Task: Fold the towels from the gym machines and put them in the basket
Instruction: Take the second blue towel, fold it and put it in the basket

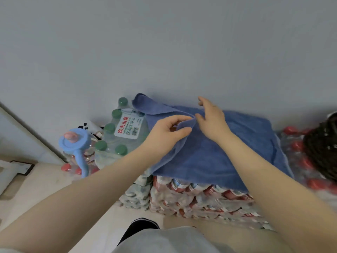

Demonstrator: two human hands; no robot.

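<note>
A blue towel [215, 152] lies spread over stacked packs of bottled water. My left hand [167, 132] pinches a raised fold of the towel near its upper left part, thumb below and fingers above. My right hand [211, 119] hovers just right of that fold, its fingers relaxed and spread, with the thumb touching the fold's edge. A dark woven basket [321, 148] shows at the right edge, partly cut off.
Shrink-wrapped packs of green-capped bottles [118, 136] stand to the left of the towel, red-capped packs [200, 198] below and to its right. A blue plastic handled object [76, 143] stands at the left. A grey wall is right behind the stack. Pale floor lies at lower left.
</note>
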